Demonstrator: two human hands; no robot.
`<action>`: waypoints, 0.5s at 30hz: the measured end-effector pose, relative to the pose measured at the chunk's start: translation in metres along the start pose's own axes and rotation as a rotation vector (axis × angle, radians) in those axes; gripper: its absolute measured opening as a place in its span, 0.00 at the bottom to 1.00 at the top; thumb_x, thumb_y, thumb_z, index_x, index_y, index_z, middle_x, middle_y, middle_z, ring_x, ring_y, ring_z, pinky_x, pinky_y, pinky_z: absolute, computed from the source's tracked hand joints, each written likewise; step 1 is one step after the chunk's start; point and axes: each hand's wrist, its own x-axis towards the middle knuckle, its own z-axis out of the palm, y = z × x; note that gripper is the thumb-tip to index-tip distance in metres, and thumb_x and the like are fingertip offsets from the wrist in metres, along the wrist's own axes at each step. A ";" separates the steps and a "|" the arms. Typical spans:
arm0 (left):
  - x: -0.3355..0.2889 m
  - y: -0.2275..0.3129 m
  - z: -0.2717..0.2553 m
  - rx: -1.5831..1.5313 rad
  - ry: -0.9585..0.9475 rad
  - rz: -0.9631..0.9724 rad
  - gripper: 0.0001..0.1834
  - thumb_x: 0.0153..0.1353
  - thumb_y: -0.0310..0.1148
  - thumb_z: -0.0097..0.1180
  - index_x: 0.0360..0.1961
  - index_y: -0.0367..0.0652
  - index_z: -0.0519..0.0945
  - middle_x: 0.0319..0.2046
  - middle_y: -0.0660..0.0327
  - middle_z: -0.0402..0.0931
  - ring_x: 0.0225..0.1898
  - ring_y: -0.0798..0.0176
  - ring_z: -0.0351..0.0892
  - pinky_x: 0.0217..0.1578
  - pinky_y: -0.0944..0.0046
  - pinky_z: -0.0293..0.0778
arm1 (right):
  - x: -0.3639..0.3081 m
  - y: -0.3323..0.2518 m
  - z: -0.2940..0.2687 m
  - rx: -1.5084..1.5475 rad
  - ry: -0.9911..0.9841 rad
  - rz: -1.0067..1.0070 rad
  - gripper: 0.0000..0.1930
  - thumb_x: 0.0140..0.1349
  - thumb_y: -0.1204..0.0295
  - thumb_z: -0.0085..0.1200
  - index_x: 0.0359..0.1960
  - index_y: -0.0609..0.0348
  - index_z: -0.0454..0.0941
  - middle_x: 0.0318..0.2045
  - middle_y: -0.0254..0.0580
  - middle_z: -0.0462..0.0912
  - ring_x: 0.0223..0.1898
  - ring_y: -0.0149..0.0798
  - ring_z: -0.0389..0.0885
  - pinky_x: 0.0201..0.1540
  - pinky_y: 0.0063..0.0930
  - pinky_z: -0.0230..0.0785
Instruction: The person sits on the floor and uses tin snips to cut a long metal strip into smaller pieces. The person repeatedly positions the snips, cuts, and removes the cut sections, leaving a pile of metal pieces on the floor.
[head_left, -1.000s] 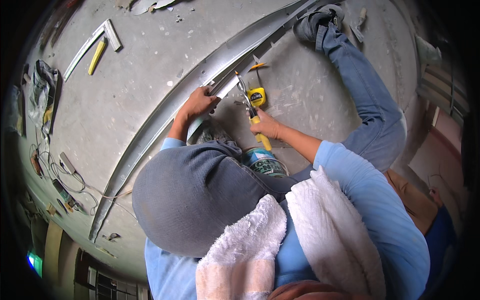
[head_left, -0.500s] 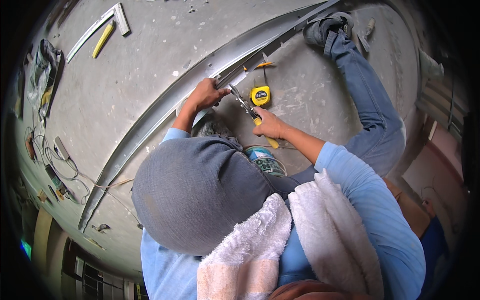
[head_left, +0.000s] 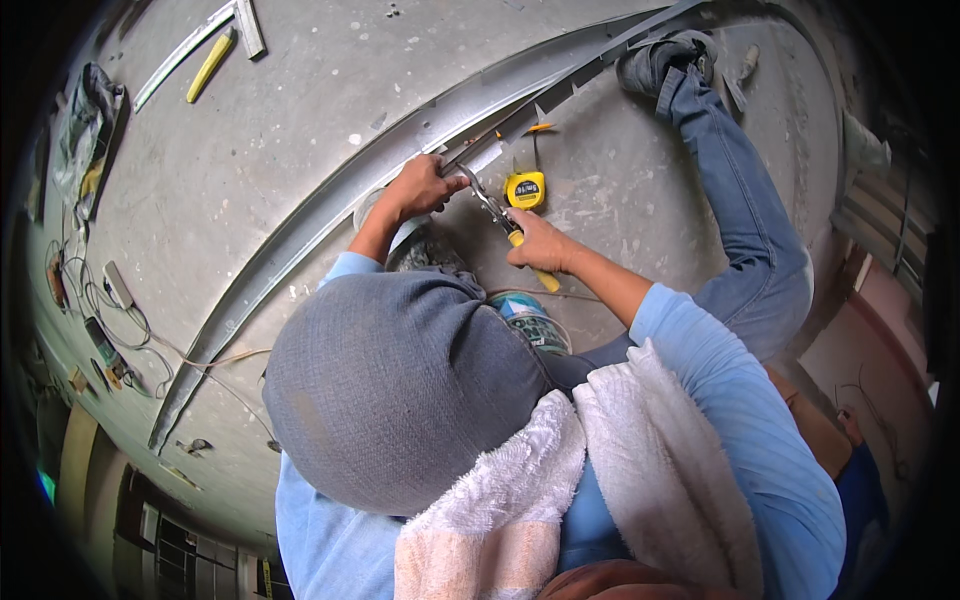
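Observation:
My right hand (head_left: 540, 243) is closed round the yellow handles of a pair of tin snips (head_left: 489, 205). Their metal jaws reach up and left to the edge of a long, curved metal channel (head_left: 322, 200). Along its near side the flange shows notches and bent tabs. My left hand (head_left: 422, 188) grips the channel's edge right beside the jaws; part of its fingers is hidden from above. A yellow tape measure (head_left: 525, 190) lies on the floor just right of the snips, below an orange pencil-like piece (head_left: 540, 128).
A printed bucket (head_left: 532, 322) stands by my bent leg (head_left: 735, 200). At the upper left lie a metal square (head_left: 250, 28) and a yellow-handled tool (head_left: 210, 67). Cables and a power tool (head_left: 105, 350) are on the left. A crumpled bag (head_left: 88, 140) lies farther up.
The view has shifted slightly. My left hand and the snips' jaws have come a little closer together at the channel's edge; both hands keep their grips.

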 end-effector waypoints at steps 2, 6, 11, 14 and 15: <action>-0.001 0.001 0.000 -0.048 -0.017 -0.030 0.25 0.60 0.47 0.70 0.29 0.30 0.80 0.22 0.53 0.81 0.21 0.61 0.81 0.25 0.58 0.75 | 0.000 -0.002 -0.001 0.001 -0.019 0.015 0.45 0.44 0.64 0.64 0.66 0.71 0.62 0.60 0.68 0.71 0.63 0.59 0.71 0.65 0.38 0.64; -0.003 0.004 0.000 -0.025 -0.013 -0.021 0.24 0.60 0.46 0.70 0.30 0.31 0.79 0.21 0.55 0.80 0.21 0.61 0.81 0.25 0.59 0.75 | 0.000 -0.003 -0.003 -0.038 -0.035 0.025 0.44 0.44 0.64 0.63 0.65 0.71 0.62 0.58 0.68 0.72 0.62 0.60 0.71 0.64 0.39 0.65; -0.006 0.008 0.002 -0.096 -0.010 -0.059 0.23 0.60 0.46 0.69 0.32 0.32 0.79 0.21 0.55 0.79 0.21 0.61 0.81 0.25 0.59 0.75 | -0.001 -0.003 -0.002 0.008 -0.065 0.040 0.41 0.45 0.64 0.63 0.63 0.70 0.63 0.56 0.68 0.73 0.59 0.61 0.73 0.62 0.41 0.66; -0.007 0.008 0.002 -0.076 -0.015 -0.056 0.23 0.61 0.45 0.69 0.31 0.32 0.78 0.20 0.56 0.79 0.21 0.61 0.81 0.24 0.59 0.75 | -0.003 -0.002 -0.001 -0.017 -0.053 0.028 0.40 0.45 0.64 0.63 0.61 0.69 0.64 0.54 0.68 0.73 0.58 0.61 0.73 0.61 0.42 0.67; -0.006 0.008 0.001 -0.056 -0.008 -0.036 0.23 0.61 0.45 0.69 0.31 0.32 0.78 0.20 0.55 0.79 0.21 0.61 0.81 0.24 0.59 0.75 | -0.003 -0.002 -0.001 -0.022 -0.052 0.030 0.40 0.45 0.65 0.63 0.61 0.69 0.64 0.54 0.68 0.74 0.57 0.61 0.73 0.61 0.42 0.67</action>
